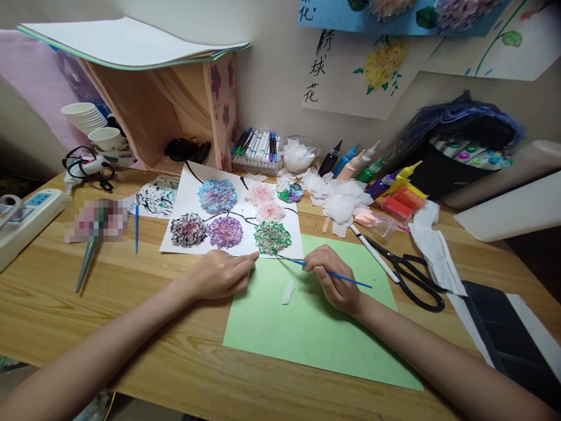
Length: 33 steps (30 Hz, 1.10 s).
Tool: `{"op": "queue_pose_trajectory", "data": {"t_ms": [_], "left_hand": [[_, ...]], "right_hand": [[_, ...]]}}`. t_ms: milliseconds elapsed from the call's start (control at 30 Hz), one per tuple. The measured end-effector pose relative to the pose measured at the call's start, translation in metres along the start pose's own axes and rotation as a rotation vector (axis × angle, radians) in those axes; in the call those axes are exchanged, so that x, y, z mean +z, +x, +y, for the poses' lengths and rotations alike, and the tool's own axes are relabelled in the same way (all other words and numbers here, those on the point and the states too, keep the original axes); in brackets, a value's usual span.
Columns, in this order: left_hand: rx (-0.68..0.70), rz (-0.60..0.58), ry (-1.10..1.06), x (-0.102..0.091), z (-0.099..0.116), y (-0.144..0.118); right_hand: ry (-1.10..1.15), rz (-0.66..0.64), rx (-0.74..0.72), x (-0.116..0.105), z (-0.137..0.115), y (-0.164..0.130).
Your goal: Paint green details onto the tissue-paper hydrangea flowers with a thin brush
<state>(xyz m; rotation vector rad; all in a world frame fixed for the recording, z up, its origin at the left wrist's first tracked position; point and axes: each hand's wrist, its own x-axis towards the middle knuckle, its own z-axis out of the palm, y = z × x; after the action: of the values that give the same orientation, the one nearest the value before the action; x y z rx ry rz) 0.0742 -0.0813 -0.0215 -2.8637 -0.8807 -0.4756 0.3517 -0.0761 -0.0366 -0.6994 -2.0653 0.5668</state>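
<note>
My right hand (335, 279) grips a thin blue paintbrush (357, 282), its tip reaching the stem under the green-and-white flower (272, 237) on the white sheet (189, 202). My left hand (221, 273) rests fingers-down on the lower edge of that sheet, pressing it to the table. The sheet carries several textured flowers in blue, pink, purple and black. A green paper (307, 327) lies under my right hand, with a small white paper scrap (288, 291) on it.
Black scissors (412, 275) and a white pen (373, 252) lie right of the green paper. Paint bottles (372, 172), torn tissue (339, 202), a marker set (258, 149), a dark tablet case (504, 327), a power strip (26, 219) and a second blue brush (137, 225) surround the work.
</note>
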Motion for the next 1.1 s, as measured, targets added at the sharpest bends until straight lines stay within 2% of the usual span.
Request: {"op": "queue_pose_trajectory", "data": {"t_ms": [133,333,467,833,967,1100], "left_hand": [[-0.003,0.004,-0.007,0.000,0.000,0.000],[-0.005,-0.005,-0.030,0.000,-0.001,-0.001],[-0.003,-0.007,-0.016,0.000,-0.001,-0.001],[-0.009,-0.001,-0.024,0.001,-0.001,-0.001],[-0.007,0.026,-0.037,0.000,0.000,-0.001],[-0.007,0.030,-0.060,-0.001,0.000,-0.001]], "right_hand": [[0.017,0.075,-0.015,-0.001,0.001,-0.002],[-0.004,0.027,0.029,-0.001,0.001,0.000],[0.002,0.059,0.015,-0.001,0.001,0.000],[-0.011,0.048,0.044,-0.001,0.001,-0.002],[0.023,0.205,0.009,-0.007,0.002,0.000],[-0.089,0.331,0.049,-0.023,0.013,0.033]]}}
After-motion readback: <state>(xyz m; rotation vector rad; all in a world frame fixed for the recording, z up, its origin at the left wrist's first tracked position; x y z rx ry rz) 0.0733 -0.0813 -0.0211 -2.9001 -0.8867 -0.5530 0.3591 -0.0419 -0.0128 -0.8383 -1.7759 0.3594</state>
